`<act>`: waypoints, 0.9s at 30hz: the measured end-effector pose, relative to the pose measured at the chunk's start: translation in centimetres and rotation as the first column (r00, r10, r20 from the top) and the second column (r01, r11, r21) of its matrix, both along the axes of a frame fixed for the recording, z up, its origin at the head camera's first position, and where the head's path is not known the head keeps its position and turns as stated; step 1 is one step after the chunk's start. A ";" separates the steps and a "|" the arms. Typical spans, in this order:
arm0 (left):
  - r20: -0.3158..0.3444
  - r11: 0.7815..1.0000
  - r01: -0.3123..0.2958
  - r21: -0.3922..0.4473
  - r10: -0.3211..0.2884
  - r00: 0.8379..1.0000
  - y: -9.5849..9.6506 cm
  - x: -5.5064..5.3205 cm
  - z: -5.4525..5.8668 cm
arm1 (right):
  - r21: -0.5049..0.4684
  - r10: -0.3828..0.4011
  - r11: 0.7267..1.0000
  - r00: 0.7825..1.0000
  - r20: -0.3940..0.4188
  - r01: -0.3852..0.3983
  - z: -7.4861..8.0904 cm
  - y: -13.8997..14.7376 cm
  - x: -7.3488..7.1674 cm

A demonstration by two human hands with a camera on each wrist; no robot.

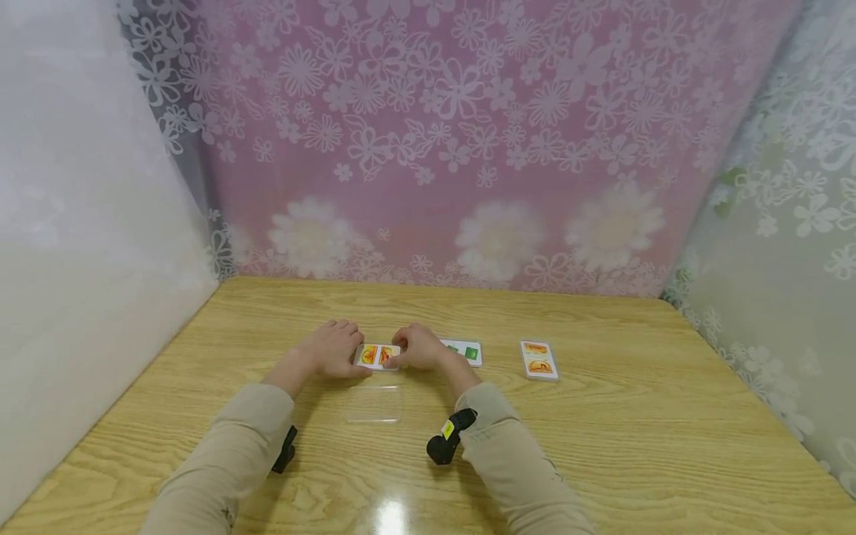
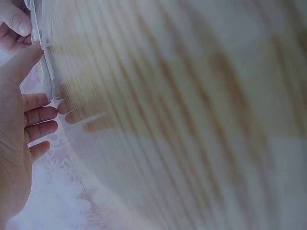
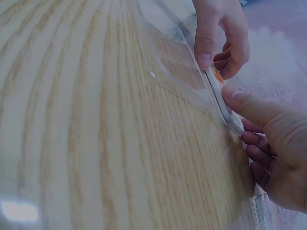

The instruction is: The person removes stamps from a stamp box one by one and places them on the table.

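A small deck of cards (image 1: 378, 357) with orange-and-yellow pictures lies on the table in a clear plastic tray. My left hand (image 1: 334, 349) holds its left end, the thumb along the near edge and the fingers at the far side. On the right end, the thumb of my right hand (image 1: 420, 348) presses the top while the fingers grip the edge. Nearer to me lies a clear plastic lid (image 1: 374, 405), also visible in the right wrist view as a transparent cover (image 3: 175, 79). The left wrist view catches the deck's edge (image 2: 48, 72) between both hands.
To the right of my right hand lies a deck with green pictures (image 1: 472, 353), partly hidden by the wrist. Farther right is another orange-pictured deck (image 1: 539, 361). The wooden table (image 1: 602, 446) ends at a pink flowered curtain (image 1: 428, 148).
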State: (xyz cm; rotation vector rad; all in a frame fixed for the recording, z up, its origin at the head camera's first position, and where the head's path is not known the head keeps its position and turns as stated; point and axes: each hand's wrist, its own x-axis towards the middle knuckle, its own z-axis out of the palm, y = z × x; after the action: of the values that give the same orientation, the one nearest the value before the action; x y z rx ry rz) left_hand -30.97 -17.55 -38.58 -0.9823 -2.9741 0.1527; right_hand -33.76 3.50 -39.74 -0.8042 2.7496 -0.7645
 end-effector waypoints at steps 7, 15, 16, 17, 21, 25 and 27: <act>-0.015 1.000 0.003 -0.002 -0.003 1.000 0.1 0.1 -0.1 | 0.009 -0.021 1.000 1.000 0.000 0.021 -0.1 -0.1 0.1; -0.023 1.000 0.004 -0.001 -0.004 1.000 0.0 0.1 -0.1 | 0.005 -0.022 1.000 0.999 -0.026 0.022 -0.1 -0.2 0.0; -0.024 1.000 0.003 -0.002 -0.003 1.000 0.0 0.1 -0.2 | 0.005 -0.026 1.000 0.999 -0.026 0.026 -0.2 -0.2 0.0; -0.024 1.000 0.003 -0.003 -0.003 1.000 0.0 0.1 -0.2 | 0.005 -0.028 1.000 0.999 -0.026 0.028 -0.2 -0.2 0.0; -0.020 1.000 0.002 -0.009 -0.003 1.000 0.0 0.0 -0.2 | -0.006 -0.038 0.999 0.999 -0.026 0.038 -0.2 -0.3 0.0; -0.009 1.000 0.003 -0.008 -0.003 1.000 0.1 0.1 -0.1 | -0.023 -0.049 0.999 0.999 -0.020 0.048 -0.2 -0.3 0.1; -0.005 1.000 0.001 -0.007 -0.001 1.000 0.1 0.1 0.0 | -0.031 -0.053 0.998 0.998 -0.018 0.052 -0.2 -0.3 0.1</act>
State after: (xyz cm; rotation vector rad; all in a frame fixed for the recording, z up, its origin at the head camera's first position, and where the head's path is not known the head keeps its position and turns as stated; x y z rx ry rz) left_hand -30.86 -17.49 -38.60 -0.9820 -2.9706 0.1653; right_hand -33.62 3.15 -39.91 -0.7512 2.7926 -0.8152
